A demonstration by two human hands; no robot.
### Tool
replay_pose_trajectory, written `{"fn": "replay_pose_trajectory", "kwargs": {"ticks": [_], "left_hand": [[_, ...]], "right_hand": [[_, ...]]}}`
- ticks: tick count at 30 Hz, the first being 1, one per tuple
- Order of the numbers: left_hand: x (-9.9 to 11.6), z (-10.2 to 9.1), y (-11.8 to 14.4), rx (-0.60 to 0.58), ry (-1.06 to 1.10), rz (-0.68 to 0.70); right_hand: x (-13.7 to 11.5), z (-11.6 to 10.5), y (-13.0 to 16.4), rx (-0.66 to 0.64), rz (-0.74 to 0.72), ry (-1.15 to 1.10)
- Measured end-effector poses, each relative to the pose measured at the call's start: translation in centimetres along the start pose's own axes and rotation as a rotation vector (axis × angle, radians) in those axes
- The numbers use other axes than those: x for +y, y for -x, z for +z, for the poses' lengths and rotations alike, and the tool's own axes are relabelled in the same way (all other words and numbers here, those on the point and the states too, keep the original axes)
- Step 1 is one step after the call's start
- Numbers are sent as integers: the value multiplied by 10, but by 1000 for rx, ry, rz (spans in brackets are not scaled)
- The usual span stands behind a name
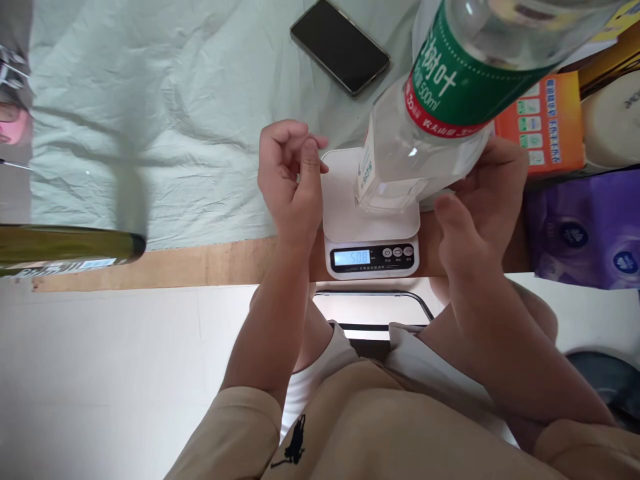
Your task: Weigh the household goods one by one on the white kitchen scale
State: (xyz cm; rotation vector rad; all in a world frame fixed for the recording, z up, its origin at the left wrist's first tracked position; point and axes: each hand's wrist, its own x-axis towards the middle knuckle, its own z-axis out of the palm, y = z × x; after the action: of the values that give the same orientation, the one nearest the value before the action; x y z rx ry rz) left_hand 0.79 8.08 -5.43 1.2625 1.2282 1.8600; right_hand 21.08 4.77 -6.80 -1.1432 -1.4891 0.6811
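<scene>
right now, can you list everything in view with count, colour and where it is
water bottle: 1, clear with green and red label, standing on the scale
kitchen scale: 1, white, lit display, at the table's near edge
phone: 1, black, screen dark, on the cloth beyond the scale
cloth: 1, pale green, creased, covering the table
table: 1, light wood, bare strip at the near edge
dark bottle: 1, olive green, lying on its side at far left
orange box: 1, orange, right of the scale
purple pack: 1, purple, at right edge
left hand: 1, fingers curled, beside the scale, holding nothing
right hand: 1, open, close by the water bottle's base; contact unclear
</scene>
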Motion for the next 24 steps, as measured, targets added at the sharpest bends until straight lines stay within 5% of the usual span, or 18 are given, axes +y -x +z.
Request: {"fn": "replay_pose_trajectory", "kwargs": {"ticks": [11,19,24], "left_hand": [[-1,1,0,11,-53,-44],[-1,6,1,36,-84,-93],[6,7,-1,47,-61,-145]], "right_hand": [[-26,20,-23,-168,-233,-144],[-32,27,-28,-136,-182,-37],[-29,19,-31,-6,-207,-39]]}}
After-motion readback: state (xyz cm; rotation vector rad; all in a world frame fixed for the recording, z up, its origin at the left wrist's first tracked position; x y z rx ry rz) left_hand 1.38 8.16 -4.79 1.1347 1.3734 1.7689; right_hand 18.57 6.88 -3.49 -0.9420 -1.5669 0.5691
